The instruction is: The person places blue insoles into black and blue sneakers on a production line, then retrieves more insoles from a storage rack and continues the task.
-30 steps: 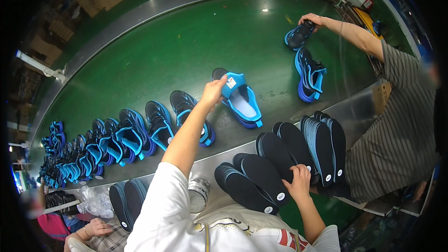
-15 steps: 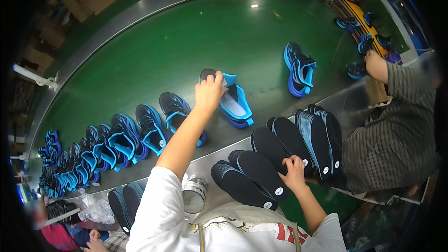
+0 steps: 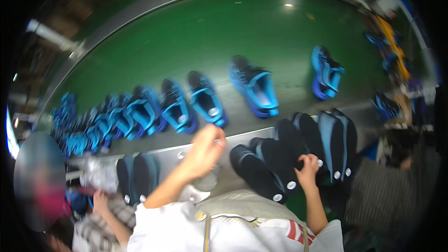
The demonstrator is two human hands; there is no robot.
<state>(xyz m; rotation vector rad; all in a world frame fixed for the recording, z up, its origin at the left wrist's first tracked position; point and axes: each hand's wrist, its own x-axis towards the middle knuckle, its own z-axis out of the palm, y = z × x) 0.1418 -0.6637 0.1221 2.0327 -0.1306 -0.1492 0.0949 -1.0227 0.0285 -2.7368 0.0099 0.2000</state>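
2 bare hands show at the near edge of a metal desk (image 3: 242,135) beside a green conveyor belt (image 3: 210,42). The right hand (image 3: 308,170) rests on a fan of dark flat shoe insoles (image 3: 280,158) lying on the desk at right, its fingers curled onto 1 of them. The left hand (image 3: 205,151) hovers above the desk edge, fingers loosely bent, holding nothing that can be made out through the blur. Just beyond, blue-and-black sandals (image 3: 205,102) lie in a row on the belt, running off to the far left.
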